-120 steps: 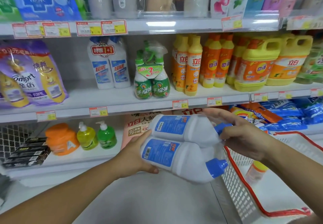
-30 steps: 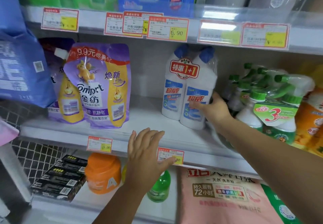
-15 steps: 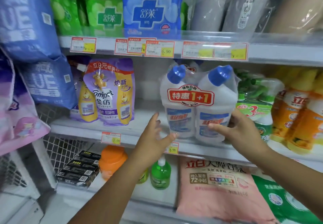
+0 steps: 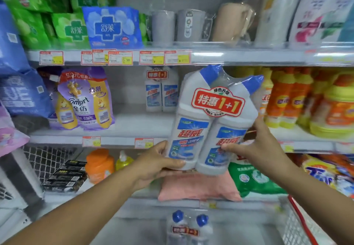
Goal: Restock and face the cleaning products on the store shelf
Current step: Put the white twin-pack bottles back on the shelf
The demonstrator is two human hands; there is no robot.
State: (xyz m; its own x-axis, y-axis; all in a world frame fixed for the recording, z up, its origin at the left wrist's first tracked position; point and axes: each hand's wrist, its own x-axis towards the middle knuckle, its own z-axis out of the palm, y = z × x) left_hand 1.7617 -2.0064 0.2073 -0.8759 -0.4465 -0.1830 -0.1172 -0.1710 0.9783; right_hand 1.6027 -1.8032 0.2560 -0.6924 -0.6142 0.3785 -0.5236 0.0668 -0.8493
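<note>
Store shelving packed with goods fills the view, with price tags along the white shelf edges. In front of the middle shelf (image 4: 134, 128), lifted clear of its board, a shrink-wrapped twin pack (image 4: 214, 118) of white, blue-capped cleaner bottles with a red "1+1" label is held nearly upright. The left hand (image 4: 159, 162) grips the pack's lower left corner, thumb across the front and fingers curled underneath. The right hand (image 4: 254, 145) grips its lower right side, thumb on the front label and fingers wrapped round the back. Behind the pack to its left, a second twin pack (image 4: 161, 89) stands at the back of the shelf. Farther left are purple softener pouches (image 4: 86, 99); to the pack's right, orange detergent bottles (image 4: 283, 99). Below the pack lies a pink bag (image 4: 197, 187) and, lower down, a third twin pack (image 4: 188, 227) stands upright. A red-rimmed basket (image 4: 298, 220) sits to the pack's lower right.
</note>
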